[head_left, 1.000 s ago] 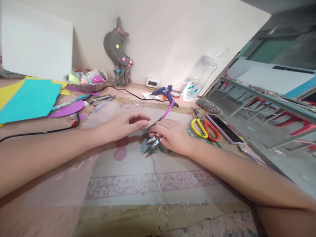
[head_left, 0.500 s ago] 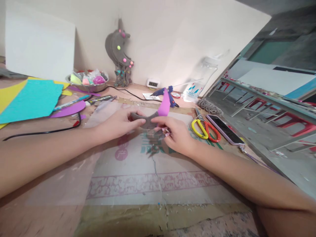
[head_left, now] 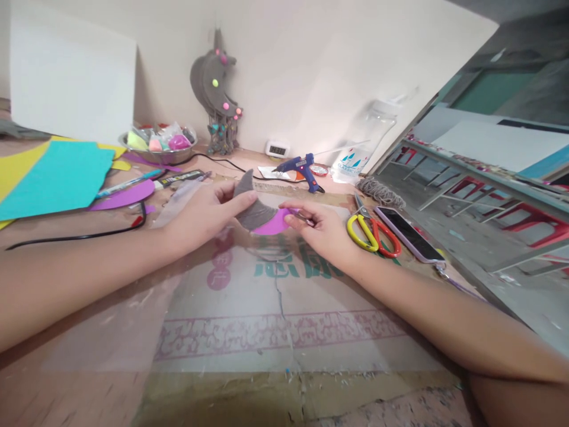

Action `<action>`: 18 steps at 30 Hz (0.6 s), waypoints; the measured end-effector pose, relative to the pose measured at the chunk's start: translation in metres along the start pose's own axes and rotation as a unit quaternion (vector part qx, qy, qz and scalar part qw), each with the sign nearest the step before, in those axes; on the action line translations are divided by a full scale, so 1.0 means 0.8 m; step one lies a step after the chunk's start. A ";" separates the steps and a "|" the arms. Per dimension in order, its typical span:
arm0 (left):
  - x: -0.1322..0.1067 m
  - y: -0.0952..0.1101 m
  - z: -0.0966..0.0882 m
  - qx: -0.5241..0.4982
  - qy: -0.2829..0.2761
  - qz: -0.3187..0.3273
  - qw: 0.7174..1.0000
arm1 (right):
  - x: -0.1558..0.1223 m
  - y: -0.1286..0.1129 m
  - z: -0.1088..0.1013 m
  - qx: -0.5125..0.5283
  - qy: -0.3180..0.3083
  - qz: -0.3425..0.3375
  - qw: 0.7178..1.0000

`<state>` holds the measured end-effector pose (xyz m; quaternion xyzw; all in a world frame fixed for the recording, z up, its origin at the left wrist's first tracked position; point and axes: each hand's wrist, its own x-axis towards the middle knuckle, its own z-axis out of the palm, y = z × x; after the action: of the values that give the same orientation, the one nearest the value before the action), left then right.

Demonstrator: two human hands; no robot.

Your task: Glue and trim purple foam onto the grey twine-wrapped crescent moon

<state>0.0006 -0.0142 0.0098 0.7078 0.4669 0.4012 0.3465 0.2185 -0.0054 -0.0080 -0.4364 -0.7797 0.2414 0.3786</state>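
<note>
Head view: left hand (head_left: 211, 207) pinches grey crescent (head_left: 254, 212), right hand (head_left: 323, 230) purple end (head_left: 272, 223); palmed object (head_left: 306, 219) unclear.

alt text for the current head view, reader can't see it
A left hand and right hand hold a grey-and-purple crescent above a translucent sheet. Beyond are a blue glue gun and a grey moon ornament; at right, scissors and a phone.

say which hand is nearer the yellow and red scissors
Right. The right hand is left of the scissors, apart from them; the left hand is farther left, holding the grey crescent.
</note>
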 end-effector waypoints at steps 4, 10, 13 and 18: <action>0.003 -0.007 -0.001 0.017 0.012 0.023 1.000 | -0.003 0.005 0.001 -0.038 -0.033 0.007 0.999; 0.006 -0.010 0.004 -0.046 -0.092 -0.037 0.994 | -0.009 -0.004 -0.002 -0.031 0.012 -0.011 0.999; 0.007 -0.012 0.005 -0.073 -0.111 -0.043 0.990 | -0.008 -0.012 -0.004 -0.031 0.055 -0.001 0.998; 0.007 -0.011 0.006 -0.090 -0.134 -0.048 0.986 | -0.006 -0.014 -0.005 -0.031 0.091 0.015 0.995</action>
<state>0.0028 -0.0066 0.0014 0.6981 0.4114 0.3258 0.4871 0.2175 -0.0151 0.0004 -0.4798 -0.7422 0.1822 0.4310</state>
